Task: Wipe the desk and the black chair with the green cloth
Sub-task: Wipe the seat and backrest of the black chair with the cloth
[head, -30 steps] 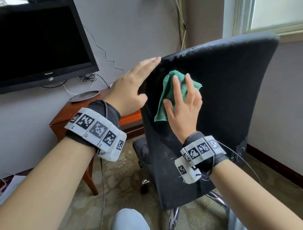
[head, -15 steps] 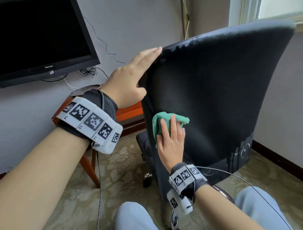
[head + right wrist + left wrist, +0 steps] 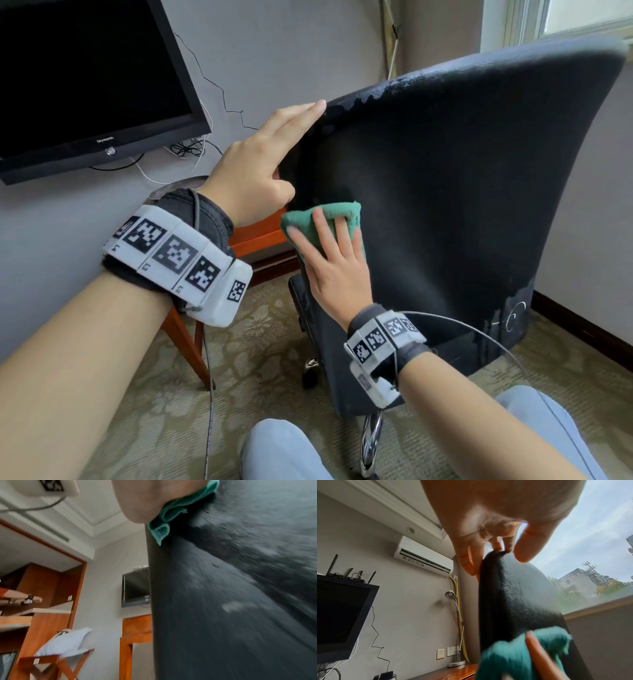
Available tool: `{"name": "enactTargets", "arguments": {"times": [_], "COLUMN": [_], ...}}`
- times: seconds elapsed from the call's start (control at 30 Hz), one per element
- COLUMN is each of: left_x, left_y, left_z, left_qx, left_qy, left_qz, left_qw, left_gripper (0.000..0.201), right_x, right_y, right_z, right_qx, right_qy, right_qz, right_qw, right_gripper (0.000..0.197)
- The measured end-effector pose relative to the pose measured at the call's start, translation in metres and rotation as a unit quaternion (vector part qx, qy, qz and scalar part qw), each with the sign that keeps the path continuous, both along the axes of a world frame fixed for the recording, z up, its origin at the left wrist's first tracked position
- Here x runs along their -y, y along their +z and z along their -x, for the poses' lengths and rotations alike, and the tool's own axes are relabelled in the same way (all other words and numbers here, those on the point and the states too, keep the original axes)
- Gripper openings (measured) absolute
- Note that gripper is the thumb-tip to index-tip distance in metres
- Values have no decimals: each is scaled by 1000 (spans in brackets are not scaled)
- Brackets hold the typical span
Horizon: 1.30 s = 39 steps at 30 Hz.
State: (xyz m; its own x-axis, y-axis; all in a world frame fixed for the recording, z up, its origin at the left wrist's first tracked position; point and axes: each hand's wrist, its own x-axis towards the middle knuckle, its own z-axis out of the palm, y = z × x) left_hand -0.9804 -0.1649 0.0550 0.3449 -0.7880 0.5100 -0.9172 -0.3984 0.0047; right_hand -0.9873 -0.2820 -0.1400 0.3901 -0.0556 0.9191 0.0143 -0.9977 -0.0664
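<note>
A black chair [image 3: 445,212] filled most of the head view, its backrest turned toward the person and tilted, with worn grey patches along the top edge and lower right corner. Behind it to the left stood a reddish wooden desk [image 3: 255,236], only a strip of it visible between the arms, and above that a dark TV [image 3: 85,78] hung on the grey wall. A patterned carpet [image 3: 144,411] covered the floor.

No containers appeared in any view.

Compared with half a second earlier, the cloth and right hand had risen from low on the backrest to about mid-height near its left edge; a second earlier they had been higher still, near the top. The left hand had stayed at the upper left corner throughout.

The left hand [image 3: 253,171] was open, fingers straight, resting on the backrest's upper left corner; the left wrist view showed fingers on one side of the edge and the thumb [image 3: 527,547] on the other. The right hand [image 3: 334,263] lay flat and open, fingers spread, pressing the green cloth [image 3: 329,219] against the chair back. The cloth was bunched, its top fold curling over one fingertip. The right wrist view was blurred, showing the cloth's edge [image 3: 164,520] under the palm.
</note>
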Motion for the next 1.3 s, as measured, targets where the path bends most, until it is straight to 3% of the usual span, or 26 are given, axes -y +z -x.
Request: {"name": "enactTargets", "arguments": {"times": [0.13, 0.23, 0.37, 0.63, 0.73, 0.87, 0.97, 1.07, 1.17, 1.3], "left_x": [2, 7, 18, 45, 53, 60, 61, 62, 64, 63], "left_y": [-1, -1, 4, 15, 17, 17, 15, 13, 12, 11], "left_z": [7, 12, 14, 20, 26, 33, 40, 46, 48, 50], "left_qx": [-22, -37, -21, 1, 12, 15, 24, 37, 41, 40], "left_qy": [8, 4, -2, -49, -48, -38, -27, -16, -11, -9], "left_qz": [7, 8, 10, -26, -42, -47, -45, -48, -49, -42], "left_qw": [1000, 999, 1000, 998, 998, 998, 998, 998, 998, 998], "left_gripper": [91, 93, 91, 88, 92, 92, 88, 86, 86, 87], "right_x": [15, 18, 16, 35, 50, 67, 73, 68, 59, 61], "right_y": [-39, -38, -9, 68, 39, -34, -64, -54, -13, 60], "right_z": [15, 22, 25, 35, 37, 46, 54, 58, 63, 68], "right_qx": [-67, -64, -19, 107, 104, 17, -31, -47, -30, 96], "right_qy": [5, 2, 0, 44, 40, 33, 28, 15, 83, 201], "right_qz": [42, -3, -91, -135, -86, -12, -23, -85, -233, -428], "right_qw": [997, 998, 996, 984, 990, 999, 999, 995, 968, 876], "right_gripper": [57, 53, 54, 54, 42, 44, 47, 52, 57, 54]}}
